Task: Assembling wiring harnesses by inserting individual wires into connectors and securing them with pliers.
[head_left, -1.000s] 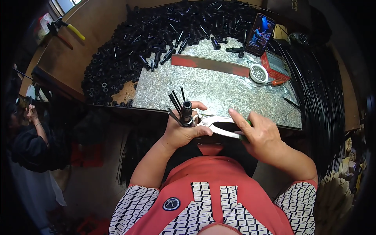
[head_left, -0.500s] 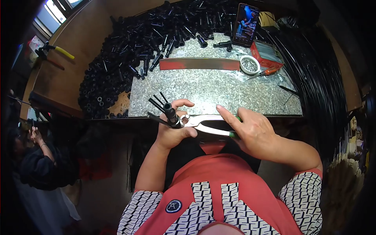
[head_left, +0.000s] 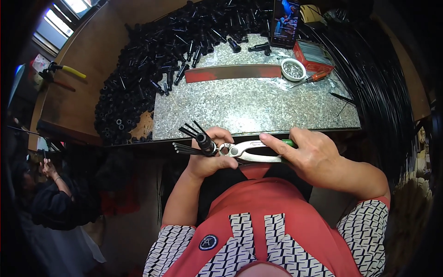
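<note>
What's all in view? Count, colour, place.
tubular part: 1, black, held front centre
thin rods: several, black, beside it
pincers: 1, silver, green grips, right of it
slab: 1, speckled grey, centre
heaped parts: many, black, back and left
bar: 1, brown-red, on slab
bowl: 1, white, bar's right end
box: 1, red, beside bowl
phone: 1, dark, back
long rods: many, black, right
pliers: 1, yellow-red handles, left
co-worker: 1, dark top, far left
left hand: 1, bare, around tubular part
right hand: 1, bare, on grips

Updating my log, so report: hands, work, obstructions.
Left hand holding black tube and rods. Right hand on pliers, jaws beside tube. Strip and bowl beyond, apart from hands.
</note>
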Demonstrator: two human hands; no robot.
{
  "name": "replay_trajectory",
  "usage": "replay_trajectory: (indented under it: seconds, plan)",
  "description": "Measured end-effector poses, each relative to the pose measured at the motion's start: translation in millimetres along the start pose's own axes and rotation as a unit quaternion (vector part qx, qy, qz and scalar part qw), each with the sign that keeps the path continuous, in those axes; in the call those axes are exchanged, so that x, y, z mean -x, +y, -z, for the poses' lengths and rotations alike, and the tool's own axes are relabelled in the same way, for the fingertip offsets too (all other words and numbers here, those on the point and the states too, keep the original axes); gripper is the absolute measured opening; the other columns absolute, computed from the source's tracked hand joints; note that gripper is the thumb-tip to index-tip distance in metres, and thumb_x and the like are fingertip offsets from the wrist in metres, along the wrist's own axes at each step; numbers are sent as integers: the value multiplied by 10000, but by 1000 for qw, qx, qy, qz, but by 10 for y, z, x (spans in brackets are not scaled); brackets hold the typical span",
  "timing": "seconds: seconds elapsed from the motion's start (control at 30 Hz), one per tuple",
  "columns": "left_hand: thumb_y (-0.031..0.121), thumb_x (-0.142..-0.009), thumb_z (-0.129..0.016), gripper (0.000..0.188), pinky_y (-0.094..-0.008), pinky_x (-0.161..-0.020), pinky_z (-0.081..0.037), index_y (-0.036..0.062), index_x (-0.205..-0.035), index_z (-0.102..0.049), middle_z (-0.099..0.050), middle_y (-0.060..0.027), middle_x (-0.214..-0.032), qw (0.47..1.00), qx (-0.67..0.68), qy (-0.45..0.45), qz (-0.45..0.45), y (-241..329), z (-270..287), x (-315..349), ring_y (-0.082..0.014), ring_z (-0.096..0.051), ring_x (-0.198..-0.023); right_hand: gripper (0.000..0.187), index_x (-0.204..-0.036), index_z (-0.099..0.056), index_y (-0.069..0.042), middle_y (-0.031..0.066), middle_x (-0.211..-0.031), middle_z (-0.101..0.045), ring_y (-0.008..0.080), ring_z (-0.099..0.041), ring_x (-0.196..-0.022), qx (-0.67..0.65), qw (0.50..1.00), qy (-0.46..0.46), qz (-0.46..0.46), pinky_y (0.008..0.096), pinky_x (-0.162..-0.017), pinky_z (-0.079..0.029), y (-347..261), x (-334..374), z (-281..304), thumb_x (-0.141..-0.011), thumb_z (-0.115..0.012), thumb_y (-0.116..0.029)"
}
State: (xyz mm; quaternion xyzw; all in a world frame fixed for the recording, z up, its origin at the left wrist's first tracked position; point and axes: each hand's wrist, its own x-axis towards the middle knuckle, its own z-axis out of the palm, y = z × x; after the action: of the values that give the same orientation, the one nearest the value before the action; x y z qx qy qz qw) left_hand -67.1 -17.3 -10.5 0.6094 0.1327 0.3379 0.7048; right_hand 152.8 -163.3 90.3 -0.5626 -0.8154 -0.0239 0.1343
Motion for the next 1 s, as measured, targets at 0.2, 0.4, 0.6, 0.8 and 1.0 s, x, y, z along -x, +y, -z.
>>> replay_trajectory:
  seconds: [0.2, 0.4, 0.6, 0.8, 1.0]
  plan:
    - [178, -717, -772, 248, -192, -552, -347, 48, -824, -590, -550, 31, -707, 993, -113, 4, 24, 85, -66, 39, -31, -462, -621, 644, -1362, -499, -159, 57, -703, -428, 193, -488, -577, 28, 1000, 11, -2, 323, -476, -409, -104, 51, -83, -740, -638, -74]
    - [199, -718, -784, 312, -187, -559, -359, 36, -894, -585, -556, 30, -712, 994, -86, 56, 33, 55, -57, 28, -33, -478, -629, 676, -1399, -440, -151, 87, -731, -475, 233, -540, -615, -81, 994, -49, -46, 359, -509, -436, -90, -21, -123, -765, -673, -126]
    - [282, -779, -786, 616, -224, -462, -362, 10, -1179, -404, -453, 27, -599, 994, -19, 82, -76, -112, 147, 10, -70, -434, -493, 697, -1424, -391, -156, 143, -807, -543, 316, -586, -682, -198, 973, -87, -76, 418, -589, -467, 131, -150, -191, -811, -706, -259]
    - [158, -935, -592, 224, -260, -449, -344, 96, -787, -435, -358, 3, -544, 976, 21, 195, -96, 91, 124, 22, -107, -358, -436, 618, -1320, -494, -126, 174, -921, -564, 353, -589, -824, -53, 977, -71, -195, 439, -678, -479, 519, -132, -517, -811, -661, -435]
    - [238, -991, -496, 307, -224, -423, -299, 129, -727, -382, -291, 33, -517, 965, 66, 222, -127, 507, 272, 65, -67, -281, -416, 369, -1012, -645, -75, 130, -973, -555, 298, -529, -918, -43, 992, 58, -99, 406, -797, -428, 246, -105, -684, -795, -684, -371]
